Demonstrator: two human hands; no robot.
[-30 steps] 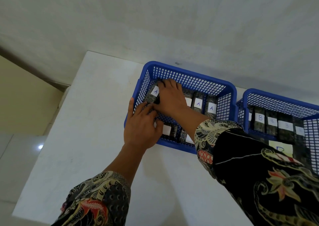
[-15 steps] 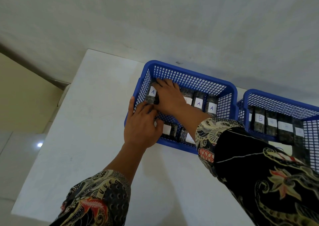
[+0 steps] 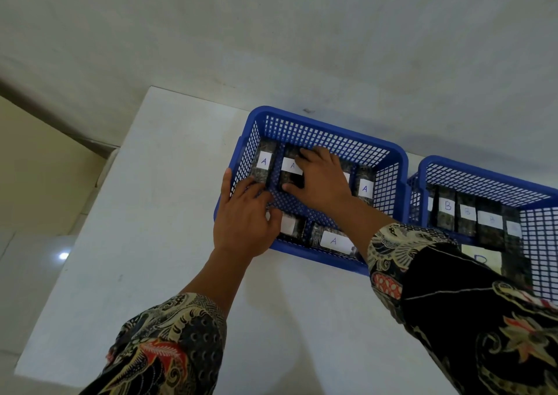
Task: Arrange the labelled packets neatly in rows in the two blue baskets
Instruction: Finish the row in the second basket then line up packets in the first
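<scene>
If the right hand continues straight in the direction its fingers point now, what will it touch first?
The right hand points up and left, over the second A packet. Going on, it would probably meet the far mesh wall of the left blue basket first, though the depth is hard to judge.

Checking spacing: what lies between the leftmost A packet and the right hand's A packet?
In the head view, only a bare strip of blue basket floor separates the leftmost A packet from the second A packet under the right hand.

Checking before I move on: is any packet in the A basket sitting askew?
Yes. In the left basket, the near packet lies sideways while the far-row packets stand lengthwise; right hand rests on that row.
</scene>
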